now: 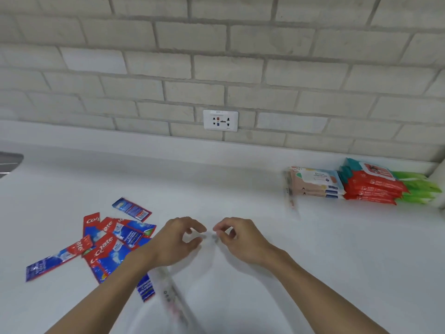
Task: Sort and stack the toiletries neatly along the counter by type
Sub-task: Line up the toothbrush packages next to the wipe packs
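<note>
My left hand and my right hand hover side by side over the middle of the white counter, fingers curled and thumbs close to the fingertips. A blurred clear toothbrush pack runs from under my left wrist toward me; whether either hand grips it is unclear. Several red and blue toothpaste sachets lie scattered to the left. At the back right stand stacked wipe packs: peach and blue wipe packs, red wipe packs and green wipe packs. Another clear toothbrush pack lies beside them.
A brick wall with a white socket backs the counter. A grey metal edge, maybe a sink, shows at the far left. The counter ends at a corner by the green packs on the right.
</note>
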### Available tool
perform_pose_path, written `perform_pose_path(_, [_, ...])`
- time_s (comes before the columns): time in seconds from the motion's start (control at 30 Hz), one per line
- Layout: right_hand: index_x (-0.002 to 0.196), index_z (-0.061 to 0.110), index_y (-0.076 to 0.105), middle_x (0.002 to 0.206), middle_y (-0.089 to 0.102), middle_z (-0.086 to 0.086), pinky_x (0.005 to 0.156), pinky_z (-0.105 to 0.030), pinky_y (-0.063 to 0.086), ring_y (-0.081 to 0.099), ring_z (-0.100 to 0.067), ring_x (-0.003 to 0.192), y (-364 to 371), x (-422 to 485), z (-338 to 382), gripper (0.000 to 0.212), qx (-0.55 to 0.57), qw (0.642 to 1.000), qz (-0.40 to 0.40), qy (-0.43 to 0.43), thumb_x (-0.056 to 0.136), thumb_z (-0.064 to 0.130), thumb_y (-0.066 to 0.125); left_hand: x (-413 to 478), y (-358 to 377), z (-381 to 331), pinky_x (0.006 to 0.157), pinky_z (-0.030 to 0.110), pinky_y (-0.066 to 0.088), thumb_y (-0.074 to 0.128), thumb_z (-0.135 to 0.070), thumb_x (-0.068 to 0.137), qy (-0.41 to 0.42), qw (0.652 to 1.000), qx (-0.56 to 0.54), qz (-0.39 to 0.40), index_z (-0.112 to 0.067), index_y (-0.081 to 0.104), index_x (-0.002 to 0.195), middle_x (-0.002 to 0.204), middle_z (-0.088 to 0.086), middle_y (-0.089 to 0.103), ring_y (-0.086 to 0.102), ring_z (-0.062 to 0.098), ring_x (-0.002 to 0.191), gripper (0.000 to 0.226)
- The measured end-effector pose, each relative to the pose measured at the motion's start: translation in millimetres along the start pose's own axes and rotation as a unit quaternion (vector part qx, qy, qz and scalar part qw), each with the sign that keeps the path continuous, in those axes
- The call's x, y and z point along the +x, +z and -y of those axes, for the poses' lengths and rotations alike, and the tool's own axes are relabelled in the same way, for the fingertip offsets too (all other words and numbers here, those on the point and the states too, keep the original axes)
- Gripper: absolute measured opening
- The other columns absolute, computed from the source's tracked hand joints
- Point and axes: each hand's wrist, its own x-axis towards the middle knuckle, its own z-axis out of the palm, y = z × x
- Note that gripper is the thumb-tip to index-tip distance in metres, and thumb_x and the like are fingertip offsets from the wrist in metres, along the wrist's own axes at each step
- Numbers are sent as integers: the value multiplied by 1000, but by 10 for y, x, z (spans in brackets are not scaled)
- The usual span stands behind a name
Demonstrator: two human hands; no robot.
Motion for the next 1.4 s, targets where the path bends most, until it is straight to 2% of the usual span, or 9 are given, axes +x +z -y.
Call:
perform_pose_path(0.1, [109,24,69,101,67,13,69,-10,43,56,-2,67,236,-35,177,19,-1,999,40,-3,95,28,57,-192,-183,160,78,12,46,65,-26,89,-28,999,4,37,-33,62,114,115,-20,60,56,2,101,27])
perform_pose_path(0.37, [114,22,63,98,64,5,74,-19,40,47,2,72,830,-152,556,35,-38,989,140,-2,85,39,68,-488,-361,553,102,24,43,71,-22,82,-63,980,105,158,-42,55,120,128,-20,45,40,4,119,47])
perform_pose_path(0.53, [124,20,57,98,55,7,75,-22,39,47,-9,89,962,-221,642,51,-83,990,117,9,79,37,74,-513,-299,635,106,31,41,73,-30,81,-54,980,121,149,-43,54,120,128,-22,45,32,5,122,46])
perform_pose_path(0.8, [120,17,59,99,61,0,87,-33,55,59,-20,94,972,-284,591,40,-15,990,91,104,82,23,70,-406,-224,574,99,28,44,65,-38,87,11,977,157,147,-39,60,114,120,-17,53,36,7,113,28])
perform_pose_path(0.87, [117,15,62,94,62,2,85,-25,53,60,-15,95,925,-288,565,37,-6,990,88,112,82,25,69,-375,-203,553,97,26,41,63,-41,88,33,976,169,132,-38,62,110,120,-18,52,36,6,110,22])
perform_pose_path(1.0, [102,13,71,79,60,8,62,-9,41,55,-3,68,788,-298,503,23,50,985,82,142,85,28,69,-265,-166,486,86,20,33,62,-41,89,78,979,168,88,-39,64,106,116,-18,50,31,6,102,17])
perform_pose_path(1.13, [82,19,67,65,54,12,54,-11,38,50,-2,57,674,-274,422,12,112,975,58,185,84,30,71,-164,-155,373,93,26,37,67,-39,86,98,986,129,26,-43,58,114,123,-19,43,30,7,107,30])
perform_pose_path(1.27, [89,20,68,78,66,4,63,-20,47,66,-13,73,543,-249,355,20,167,964,29,206,78,33,77,-121,-118,289,102,26,38,71,-33,84,77,997,7,-20,-42,33,138,140,-16,29,32,10,123,66])
perform_pose_path(1.4, [94,18,65,79,69,2,59,-20,46,65,-10,65,351,-248,319,29,220,952,-12,211,74,31,82,-120,-11,163,81,19,51,70,-32,85,4,989,-141,-36,-37,29,140,133,-11,40,54,8,105,69])
